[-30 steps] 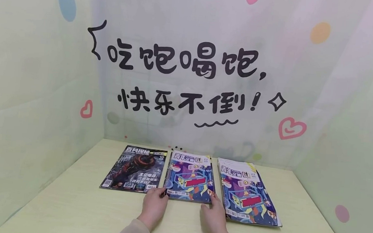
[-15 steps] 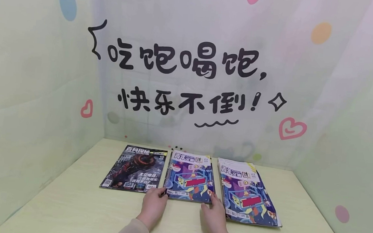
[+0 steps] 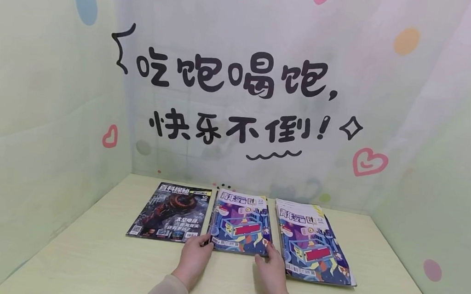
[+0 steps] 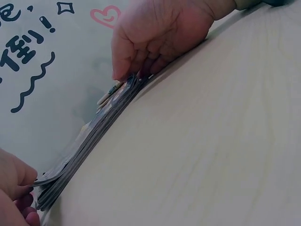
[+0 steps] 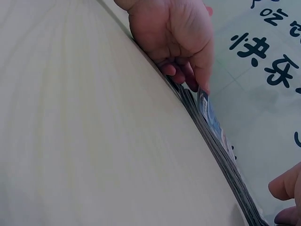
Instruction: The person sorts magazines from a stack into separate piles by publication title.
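Note:
A stack of magazines with a purple cover lies in the middle of the table. My left hand pinches its near left corner, thumb uppermost. In the left wrist view, the upper magazines are parted a little from those below at this corner. My right hand grips the near right corner, its thumb at the cover's edge and the other fingers bent at the side. From the right wrist camera, the layered page edges of the stack run between both hands.
A dark-covered magazine lies to the left of the middle stack. On the right, another stack of magazines with the same purple cover sits slightly askew. A printed wall rises behind the pale table, with side walls left and right.

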A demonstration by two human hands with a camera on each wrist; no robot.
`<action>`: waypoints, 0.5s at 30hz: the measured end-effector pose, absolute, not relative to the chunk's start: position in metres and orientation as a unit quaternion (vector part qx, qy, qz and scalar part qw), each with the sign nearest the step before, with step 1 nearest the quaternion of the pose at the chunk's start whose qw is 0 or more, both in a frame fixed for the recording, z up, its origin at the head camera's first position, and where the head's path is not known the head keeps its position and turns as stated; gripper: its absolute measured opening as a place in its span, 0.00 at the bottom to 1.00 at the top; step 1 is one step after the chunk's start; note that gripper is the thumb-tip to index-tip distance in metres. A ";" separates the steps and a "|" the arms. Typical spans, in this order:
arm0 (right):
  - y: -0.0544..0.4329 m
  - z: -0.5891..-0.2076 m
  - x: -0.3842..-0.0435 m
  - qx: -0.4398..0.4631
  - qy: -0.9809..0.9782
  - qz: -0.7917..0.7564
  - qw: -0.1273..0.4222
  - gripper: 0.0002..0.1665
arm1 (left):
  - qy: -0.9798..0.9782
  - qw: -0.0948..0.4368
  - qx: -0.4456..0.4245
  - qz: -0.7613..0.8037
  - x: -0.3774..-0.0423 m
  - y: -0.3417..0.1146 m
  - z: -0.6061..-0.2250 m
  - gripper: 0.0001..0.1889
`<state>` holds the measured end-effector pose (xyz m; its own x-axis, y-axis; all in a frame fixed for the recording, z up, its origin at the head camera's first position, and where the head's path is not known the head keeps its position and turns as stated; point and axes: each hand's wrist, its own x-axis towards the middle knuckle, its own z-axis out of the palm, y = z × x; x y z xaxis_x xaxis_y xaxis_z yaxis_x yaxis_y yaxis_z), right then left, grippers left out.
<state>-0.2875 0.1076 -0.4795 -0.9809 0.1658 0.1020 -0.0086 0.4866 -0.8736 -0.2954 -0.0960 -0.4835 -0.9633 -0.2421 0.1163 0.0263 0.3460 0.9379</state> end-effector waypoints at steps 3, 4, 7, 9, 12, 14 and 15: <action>0.108 -0.479 -0.287 -0.047 -0.859 0.503 0.086 0.34 | -0.818 0.133 0.069 -0.555 -0.296 -0.096 -0.484 0.18; 0.108 -0.480 -0.287 -0.047 -0.859 0.503 0.085 0.34 | -0.820 0.137 0.070 -0.551 -0.296 -0.096 -0.484 0.18; 0.107 -0.479 -0.287 -0.048 -0.860 0.501 0.083 0.34 | -0.818 0.141 0.075 -0.552 -0.298 -0.096 -0.484 0.16; 0.107 -0.480 -0.287 -0.049 -0.860 0.500 0.084 0.34 | -0.815 0.140 0.079 -0.557 -0.299 -0.096 -0.483 0.16; 0.107 -0.479 -0.286 -0.046 -0.862 0.498 0.088 0.34 | -0.808 0.135 0.086 -0.567 -0.301 -0.095 -0.483 0.15; 0.107 -0.479 -0.286 -0.046 -0.861 0.498 0.089 0.34 | -0.807 0.133 0.092 -0.568 -0.301 -0.094 -0.484 0.15; 0.107 -0.479 -0.285 -0.045 -0.861 0.498 0.090 0.33 | -0.807 0.134 0.094 -0.567 -0.302 -0.094 -0.484 0.15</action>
<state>-0.2855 0.1068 -0.4786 -0.9797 0.1672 0.1102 -0.0119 0.5005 -0.8656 -0.3015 -0.0938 -0.4840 -0.9465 -0.3037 0.1090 -0.0002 0.3384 0.9410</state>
